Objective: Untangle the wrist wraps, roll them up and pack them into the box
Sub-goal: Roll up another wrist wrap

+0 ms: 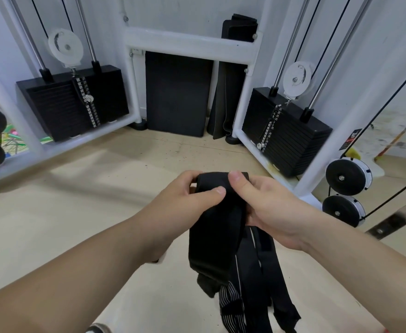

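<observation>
Now, left hand (pixel 187 198): fingers are curling, the thumb (pixel 217 190) is lying across the front of the wraps (pixel 215 236), the other fingers are going behind the fabric; it is pinching the top end.
Right hand (pixel 271 207): partly closed, the thumb (pixel 236 177) is pressing on the top edge next to the left thumb, the fingers are curling round the back of the wraps; it is gripping them.
Wraps: a black bundle is hanging in mid-air between both hands, above the floor (pixel 77 212); the top end is folding over under the thumbs; several loose strips are dangling below, overlapping and tangled, with one striped tail (pixel 230 301) low down.
Floor: beige, lying well below the wraps.
Stacks: one weight stack (pixel 60 104) is sitting far left, another (pixel 290 145) far right, both in a white frame (pixel 190 42).
Pad (pixel 178 92): black, leaning against the wall between the stacks.
</observation>
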The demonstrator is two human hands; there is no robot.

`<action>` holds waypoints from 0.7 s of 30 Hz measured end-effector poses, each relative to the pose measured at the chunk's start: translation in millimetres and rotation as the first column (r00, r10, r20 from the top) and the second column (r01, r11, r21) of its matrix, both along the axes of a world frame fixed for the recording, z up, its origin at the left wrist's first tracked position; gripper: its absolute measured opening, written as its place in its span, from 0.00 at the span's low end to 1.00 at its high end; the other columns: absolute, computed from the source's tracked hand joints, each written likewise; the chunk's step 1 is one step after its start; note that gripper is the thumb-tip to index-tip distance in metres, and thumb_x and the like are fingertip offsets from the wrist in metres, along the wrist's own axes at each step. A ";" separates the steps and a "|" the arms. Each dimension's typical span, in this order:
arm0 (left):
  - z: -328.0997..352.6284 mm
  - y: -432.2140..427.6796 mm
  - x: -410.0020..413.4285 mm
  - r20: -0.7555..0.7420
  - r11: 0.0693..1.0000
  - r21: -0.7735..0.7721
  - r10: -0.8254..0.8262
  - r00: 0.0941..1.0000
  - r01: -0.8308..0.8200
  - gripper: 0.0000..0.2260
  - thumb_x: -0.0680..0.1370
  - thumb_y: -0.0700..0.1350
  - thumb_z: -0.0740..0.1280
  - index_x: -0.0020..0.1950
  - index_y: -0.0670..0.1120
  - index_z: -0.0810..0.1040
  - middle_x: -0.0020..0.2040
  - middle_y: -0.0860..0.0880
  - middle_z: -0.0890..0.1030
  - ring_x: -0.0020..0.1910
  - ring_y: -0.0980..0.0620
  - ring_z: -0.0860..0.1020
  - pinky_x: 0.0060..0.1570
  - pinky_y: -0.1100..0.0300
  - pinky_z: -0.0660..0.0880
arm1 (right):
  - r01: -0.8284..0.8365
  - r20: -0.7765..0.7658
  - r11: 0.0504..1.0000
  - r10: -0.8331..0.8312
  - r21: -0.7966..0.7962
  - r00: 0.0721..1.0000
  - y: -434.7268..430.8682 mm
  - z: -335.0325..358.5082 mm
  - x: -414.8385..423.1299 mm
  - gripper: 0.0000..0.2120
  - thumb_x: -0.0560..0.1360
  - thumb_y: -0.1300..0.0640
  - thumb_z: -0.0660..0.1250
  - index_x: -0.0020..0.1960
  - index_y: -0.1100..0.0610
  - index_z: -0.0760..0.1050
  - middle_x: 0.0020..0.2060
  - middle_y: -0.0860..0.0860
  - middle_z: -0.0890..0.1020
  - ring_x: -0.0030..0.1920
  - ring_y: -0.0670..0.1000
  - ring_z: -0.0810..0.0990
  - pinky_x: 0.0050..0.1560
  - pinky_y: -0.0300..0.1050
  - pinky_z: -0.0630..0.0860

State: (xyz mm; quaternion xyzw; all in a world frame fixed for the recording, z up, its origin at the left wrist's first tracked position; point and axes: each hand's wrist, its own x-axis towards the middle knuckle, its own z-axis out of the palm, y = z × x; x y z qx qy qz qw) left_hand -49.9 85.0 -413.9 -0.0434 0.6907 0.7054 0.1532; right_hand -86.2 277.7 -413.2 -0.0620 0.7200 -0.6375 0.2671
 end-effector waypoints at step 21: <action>2.4 -0.6 0.5 -0.190 1.000 0.003 0.014 0.982 -0.014 0.13 0.82 0.42 0.72 0.63 0.57 0.78 0.54 0.48 0.85 0.47 0.53 0.87 0.43 0.59 0.84 | -0.053 0.167 0.991 0.074 -0.124 0.983 -1.6 6.7 5.0 0.24 0.83 0.38 0.61 0.70 0.52 0.80 0.63 0.55 0.86 0.65 0.55 0.85 0.67 0.60 0.80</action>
